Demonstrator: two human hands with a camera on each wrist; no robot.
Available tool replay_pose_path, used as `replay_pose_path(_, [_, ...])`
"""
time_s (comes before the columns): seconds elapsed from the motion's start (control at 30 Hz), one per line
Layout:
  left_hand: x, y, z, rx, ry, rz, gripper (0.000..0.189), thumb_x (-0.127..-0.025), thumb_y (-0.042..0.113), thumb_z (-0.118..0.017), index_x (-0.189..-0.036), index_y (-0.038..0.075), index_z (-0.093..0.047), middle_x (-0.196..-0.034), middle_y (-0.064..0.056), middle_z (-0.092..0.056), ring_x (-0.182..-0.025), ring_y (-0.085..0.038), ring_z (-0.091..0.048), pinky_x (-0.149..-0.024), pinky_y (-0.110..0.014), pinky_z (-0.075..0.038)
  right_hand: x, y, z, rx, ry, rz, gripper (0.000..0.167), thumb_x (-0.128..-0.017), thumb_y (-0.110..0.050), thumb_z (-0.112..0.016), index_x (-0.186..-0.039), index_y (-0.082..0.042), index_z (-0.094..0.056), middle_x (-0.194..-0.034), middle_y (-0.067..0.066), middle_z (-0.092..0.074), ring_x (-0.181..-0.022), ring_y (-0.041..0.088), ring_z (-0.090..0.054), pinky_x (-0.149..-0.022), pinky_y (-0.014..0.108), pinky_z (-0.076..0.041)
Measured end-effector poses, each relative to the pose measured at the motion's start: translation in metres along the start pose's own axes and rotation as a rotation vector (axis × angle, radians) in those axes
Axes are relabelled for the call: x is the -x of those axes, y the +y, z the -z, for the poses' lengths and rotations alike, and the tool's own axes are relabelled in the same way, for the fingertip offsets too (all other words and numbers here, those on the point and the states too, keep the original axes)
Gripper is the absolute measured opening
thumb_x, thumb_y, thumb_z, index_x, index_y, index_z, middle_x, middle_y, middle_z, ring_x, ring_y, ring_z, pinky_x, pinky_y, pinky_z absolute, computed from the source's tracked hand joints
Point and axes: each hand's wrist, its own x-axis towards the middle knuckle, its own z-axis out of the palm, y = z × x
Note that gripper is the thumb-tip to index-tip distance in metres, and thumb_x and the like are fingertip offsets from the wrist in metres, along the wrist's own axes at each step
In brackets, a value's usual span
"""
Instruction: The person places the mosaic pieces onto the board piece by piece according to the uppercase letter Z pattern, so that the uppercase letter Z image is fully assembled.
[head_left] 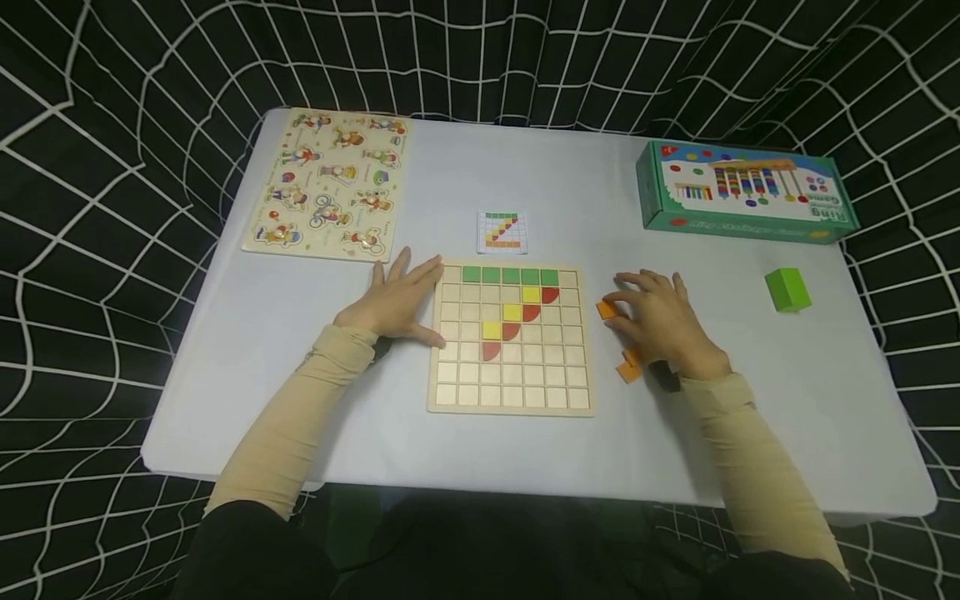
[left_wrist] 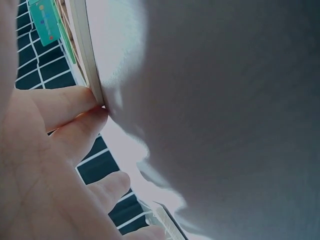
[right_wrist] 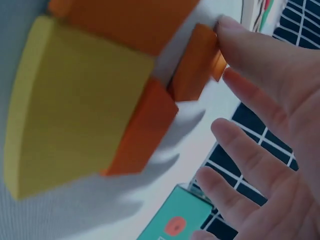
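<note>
A wooden grid board (head_left: 555, 400) lies mid-table, bearing a row of green squares (head_left: 510, 276), a diagonal of yellow squares (head_left: 512, 312) and red quarter-round pieces (head_left: 511, 332) beside them. My left hand (head_left: 393, 302) rests at the board's left edge, fingers spread, the thumb and fingertips touching it. Right of the board, my right hand (head_left: 660, 321) pinches an orange square tile (head_left: 606, 310) between thumb and index finger, low over the table. More orange tiles (head_left: 628, 371) lie under that hand. In the right wrist view a yellow tile (right_wrist: 75, 110) lies among them.
Above the board lies a small pattern card (head_left: 502, 232). A peg puzzle with figures (head_left: 330, 183) is at the back left. At the right stand a green game box (head_left: 750, 192) and a light green block (head_left: 787, 290). Netting surrounds the table.
</note>
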Motion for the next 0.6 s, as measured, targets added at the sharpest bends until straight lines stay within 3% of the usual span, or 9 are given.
replay_pose_path(0.3, [0.002,0.0,-0.001,0.004,0.002,-0.005,0.126,-0.076,0.058,-0.084,-0.166,0.007,-0.013,-0.178,-0.005,-0.002,-0.16,-0.047,0.014,-0.121,-0.08,0.006,-0.004,-0.009,-0.006,0.041,0.029,0.005,0.032,-0.096,-0.026,-0.073,-0.116,0.0,-0.073,-0.152,0.022,-0.054,-0.149,0.051,-0.034,-0.123,0.08,-0.012])
replay_pose_path(0.6, [0.002,0.001,0.0,0.001,0.005,-0.007,0.126,-0.076,0.058,-0.084,-0.166,0.007,-0.013,-0.178,-0.005,-0.003,-0.16,-0.047,0.015,-0.122,-0.079,0.005,-0.014,-0.047,-0.003,0.01,0.097,0.158,0.034,-0.091,-0.03,-0.079,-0.108,-0.001,-0.076,-0.147,0.02,-0.06,-0.147,0.047,-0.041,-0.124,0.078,-0.015])
